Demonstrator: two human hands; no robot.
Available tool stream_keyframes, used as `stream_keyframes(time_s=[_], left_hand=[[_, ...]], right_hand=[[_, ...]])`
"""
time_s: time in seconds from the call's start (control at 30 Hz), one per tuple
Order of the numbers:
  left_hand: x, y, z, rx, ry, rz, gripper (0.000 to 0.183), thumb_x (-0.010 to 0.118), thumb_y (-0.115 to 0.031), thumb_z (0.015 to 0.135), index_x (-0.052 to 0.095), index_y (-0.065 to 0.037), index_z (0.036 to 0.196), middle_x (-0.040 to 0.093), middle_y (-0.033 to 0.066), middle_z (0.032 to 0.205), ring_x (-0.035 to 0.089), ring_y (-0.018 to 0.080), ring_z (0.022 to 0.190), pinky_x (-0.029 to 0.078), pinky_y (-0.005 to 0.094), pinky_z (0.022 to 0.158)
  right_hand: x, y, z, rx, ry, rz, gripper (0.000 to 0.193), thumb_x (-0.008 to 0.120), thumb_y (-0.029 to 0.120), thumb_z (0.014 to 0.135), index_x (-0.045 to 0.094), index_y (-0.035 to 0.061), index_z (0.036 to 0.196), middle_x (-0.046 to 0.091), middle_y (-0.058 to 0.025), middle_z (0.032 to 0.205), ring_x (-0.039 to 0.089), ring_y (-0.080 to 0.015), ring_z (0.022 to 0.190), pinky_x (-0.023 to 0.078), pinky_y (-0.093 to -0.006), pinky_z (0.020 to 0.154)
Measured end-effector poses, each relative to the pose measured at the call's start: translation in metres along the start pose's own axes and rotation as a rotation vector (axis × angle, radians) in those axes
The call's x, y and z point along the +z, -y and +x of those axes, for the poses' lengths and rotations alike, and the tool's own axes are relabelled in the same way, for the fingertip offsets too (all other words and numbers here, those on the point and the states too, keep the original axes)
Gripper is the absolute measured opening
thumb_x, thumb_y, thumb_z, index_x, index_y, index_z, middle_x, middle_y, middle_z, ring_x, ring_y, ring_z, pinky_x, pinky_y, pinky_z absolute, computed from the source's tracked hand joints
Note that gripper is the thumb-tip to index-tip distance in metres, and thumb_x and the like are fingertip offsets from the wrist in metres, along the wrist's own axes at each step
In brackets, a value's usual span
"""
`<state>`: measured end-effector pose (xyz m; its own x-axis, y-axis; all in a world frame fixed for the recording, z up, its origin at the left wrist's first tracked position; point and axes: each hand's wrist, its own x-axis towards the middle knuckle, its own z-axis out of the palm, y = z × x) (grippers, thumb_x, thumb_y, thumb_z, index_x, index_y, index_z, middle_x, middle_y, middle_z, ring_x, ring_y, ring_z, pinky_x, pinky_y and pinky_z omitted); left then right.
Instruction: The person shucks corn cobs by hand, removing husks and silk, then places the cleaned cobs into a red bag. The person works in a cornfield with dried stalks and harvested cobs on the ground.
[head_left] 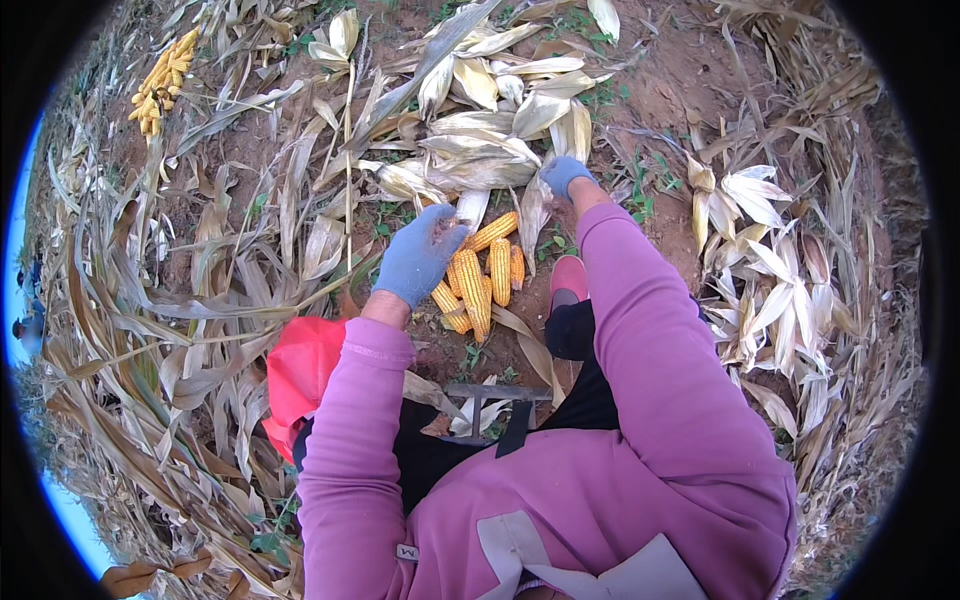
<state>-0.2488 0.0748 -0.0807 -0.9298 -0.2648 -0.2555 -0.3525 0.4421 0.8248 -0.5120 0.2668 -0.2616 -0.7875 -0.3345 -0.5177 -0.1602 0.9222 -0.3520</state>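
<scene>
My left hand [420, 255], in a blue-grey work glove, is held over the left side of a small pile of husked corn cobs [470, 285]. Its fingers are half bent, with a gap between them and the thumb, and I see nothing in them. My right hand [567, 178], gloved alike, is at the lower right edge of a heap of corn ears in dry husks [485, 160]. A loose husk [535, 222] hangs down beside it. The back of that hand hides its fingers, so I cannot tell whether it grips a husk.
Another heap of yellow cobs [163, 82] lies at the far left. Peeled husks [785, 290] are scattered on the right, and dry stalks [160, 340] on the left. Near my legs are a red cloth-like thing [305, 365], a pink shoe [569, 278] and a metal frame [490, 392].
</scene>
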Motion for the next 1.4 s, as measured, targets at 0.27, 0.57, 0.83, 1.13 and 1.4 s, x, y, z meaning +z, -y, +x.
stream_keyframes(time_s=[0.27, 0.57, 0.83, 1.13, 1.4], left_hand=[[-0.035, -0.032, -0.060, -0.071, 0.047, -0.401, 0.031, 0.058, -0.011, 0.089, 0.052, 0.001, 0.117, 0.060, 0.0078, 0.102, 0.056, 0.0142, 0.093, 0.045, 0.0280, 0.084], [-0.047, -0.016, -0.045, -0.077, 0.147, -0.249, 0.031, 0.057, -0.010, 0.089, 0.052, 0.002, 0.117, 0.060, 0.0070, 0.106, 0.055, 0.0127, 0.097, 0.044, 0.0265, 0.087], [-0.059, 0.014, -0.031, -0.011, -0.026, -0.242, 0.029, 0.062, -0.012, 0.087, 0.056, 0.000, 0.112, 0.059, 0.0039, 0.100, 0.054, 0.0104, 0.092, 0.045, 0.0251, 0.083], [-0.076, 0.049, -0.044, -0.148, -0.155, -0.050, 0.092, 0.072, -0.047, 0.075, 0.030, 0.007, 0.135, 0.049, 0.0266, 0.127, 0.048, 0.0303, 0.120, 0.039, 0.0356, 0.098], [-0.067, 0.030, -0.040, -0.115, -0.052, -0.719, 0.050, 0.073, -0.016, 0.076, 0.052, 0.002, 0.117, 0.062, 0.0085, 0.104, 0.059, 0.0146, 0.090, 0.047, 0.0289, 0.082]], right_hand=[[0.175, -0.020, -0.047, 0.533, 0.088, 0.455, 0.085, 0.069, 0.047, 0.071, 0.038, -0.0025, 0.133, 0.049, -0.0246, 0.129, 0.052, -0.0336, 0.117, 0.041, -0.0386, 0.097], [0.209, -0.026, -0.038, 0.422, 0.092, 0.732, 0.068, 0.070, 0.047, 0.072, 0.056, -0.0044, 0.114, 0.062, -0.0206, 0.108, 0.061, -0.0267, 0.101, 0.046, -0.0371, 0.086], [0.161, 0.104, -0.128, 0.471, -0.073, 1.196, 0.061, 0.058, 0.045, 0.084, 0.049, -0.0092, 0.111, 0.061, -0.0198, 0.093, 0.061, -0.0254, 0.062, 0.050, -0.0358, 0.053], [0.143, 0.176, -0.257, -0.228, -0.056, 0.774, 0.054, 0.056, 0.046, 0.085, 0.050, -0.0040, 0.103, 0.061, -0.0252, 0.088, 0.060, -0.0401, 0.081, 0.046, -0.0451, 0.072], [0.011, 0.198, -0.289, -0.672, 0.176, 0.059, 0.057, 0.054, 0.053, 0.084, 0.054, 0.0001, 0.103, 0.062, -0.0231, 0.095, 0.059, -0.0395, 0.091, 0.046, -0.0433, 0.080]])
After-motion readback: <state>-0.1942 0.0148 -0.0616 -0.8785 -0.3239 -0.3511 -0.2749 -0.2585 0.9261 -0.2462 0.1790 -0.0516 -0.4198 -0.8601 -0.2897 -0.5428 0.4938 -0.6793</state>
